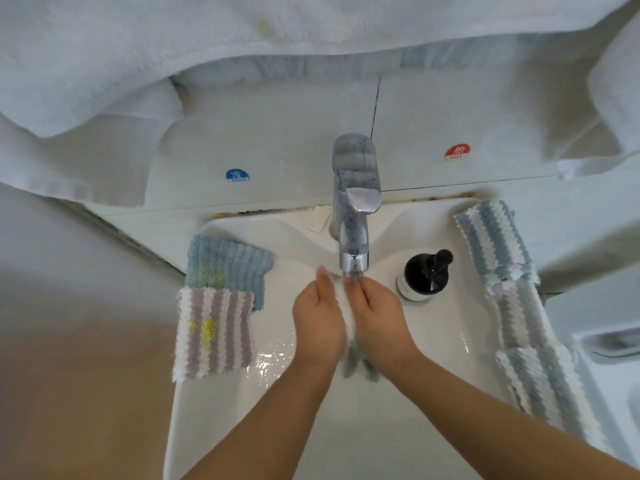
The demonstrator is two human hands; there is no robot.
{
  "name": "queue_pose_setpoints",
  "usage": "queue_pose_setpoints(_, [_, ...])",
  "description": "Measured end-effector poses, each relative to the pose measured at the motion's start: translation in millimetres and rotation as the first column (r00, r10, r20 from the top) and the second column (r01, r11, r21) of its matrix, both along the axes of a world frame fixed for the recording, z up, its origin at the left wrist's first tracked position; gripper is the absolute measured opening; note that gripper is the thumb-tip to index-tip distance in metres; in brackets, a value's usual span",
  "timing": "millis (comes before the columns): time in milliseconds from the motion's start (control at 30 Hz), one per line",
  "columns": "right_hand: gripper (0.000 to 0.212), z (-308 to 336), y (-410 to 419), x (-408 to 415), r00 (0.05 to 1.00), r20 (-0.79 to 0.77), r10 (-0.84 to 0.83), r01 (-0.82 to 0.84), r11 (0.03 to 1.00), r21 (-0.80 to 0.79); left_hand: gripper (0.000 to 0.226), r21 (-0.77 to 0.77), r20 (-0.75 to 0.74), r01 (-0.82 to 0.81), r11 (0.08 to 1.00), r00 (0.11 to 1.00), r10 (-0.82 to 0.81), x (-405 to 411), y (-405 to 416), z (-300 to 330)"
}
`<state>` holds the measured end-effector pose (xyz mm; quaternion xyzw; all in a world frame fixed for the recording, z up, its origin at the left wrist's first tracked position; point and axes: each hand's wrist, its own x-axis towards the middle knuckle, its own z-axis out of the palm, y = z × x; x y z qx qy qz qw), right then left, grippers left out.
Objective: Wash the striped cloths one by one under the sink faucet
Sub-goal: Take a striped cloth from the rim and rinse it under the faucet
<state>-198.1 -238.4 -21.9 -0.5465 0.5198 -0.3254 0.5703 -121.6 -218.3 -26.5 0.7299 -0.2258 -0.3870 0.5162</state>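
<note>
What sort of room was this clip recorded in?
Most likely a bathroom. A white sink with a chrome faucet sits against a tiled wall, marked by cold and hot stickers; a dark pump bottle stands on the rim, and white towels hang overhead.

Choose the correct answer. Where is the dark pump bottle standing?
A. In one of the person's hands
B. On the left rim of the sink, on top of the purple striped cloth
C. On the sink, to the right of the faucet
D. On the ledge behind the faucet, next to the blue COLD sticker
C: the dark pump bottle stands upright on the sink, right of the faucet, while the left hand and right hand hold a cloth between them under the spout.
</note>
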Motion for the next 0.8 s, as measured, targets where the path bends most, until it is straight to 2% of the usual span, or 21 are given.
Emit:
queue_pose_setpoints(67, [0.042, 1, 8, 2, 0.999, -0.029, 0.027, -0.028, 0.999, -0.029, 0.050, -0.024, -0.013, -0.037, 0.999, 0.999, 0.037, 8, -2, 0])
queue_pose_setpoints(133, [0.040, -4, -3, 3, 0.999, -0.037, -0.023, 0.024, 0.999, 0.027, 0.050, -0.051, -0.019, 0.034, 0.998, 0.999, -0.035, -2, 1, 3])
queue_pose_setpoints(200, [0.040, -6, -17, 0, 0.999, -0.020, -0.051, 0.052, 0.995, 0.081, 0.047, -0.022, 0.042, 0.109, 0.994, 0.993, -0.108, -13, 6, 5])
queue_pose_setpoints(367, [0.042, 1, 13, 0, 0.999, -0.022, 0.038, -0.039, 0.999, -0.038, 0.051, -0.040, 0.016, -0.032, 0.999, 0.999, 0.033, 8, -4, 0])
queue_pose_setpoints(433, [0.041, -1, 6, 0, 0.999, -0.033, -0.016, 0.015, 0.999, -0.042, 0.052, -0.059, -0.011, 0.021, 0.998, 1.000, -0.021, 0, 0, 1])
queue_pose_setpoints(533, [0.040, -5, -12, -4, 0.998, -0.010, -0.061, 0.061, 0.997, 0.041, 0.050, -0.012, 0.024, 0.123, 0.992, 0.992, -0.122, -15, 9, 1])
queue_pose_setpoints(667, [0.043, 1, 8, -4, 0.998, -0.046, 0.038, -0.041, 0.997, -0.070, 0.050, -0.042, 0.014, -0.020, 0.999, 1.000, 0.020, 2, -4, 2])
queue_pose_setpoints(800, [0.040, -1, -14, -3, 0.997, -0.073, -0.032, 0.030, 0.999, -0.038, 0.047, -0.025, 0.010, 0.096, 0.995, 0.995, -0.096, -13, 5, 4])
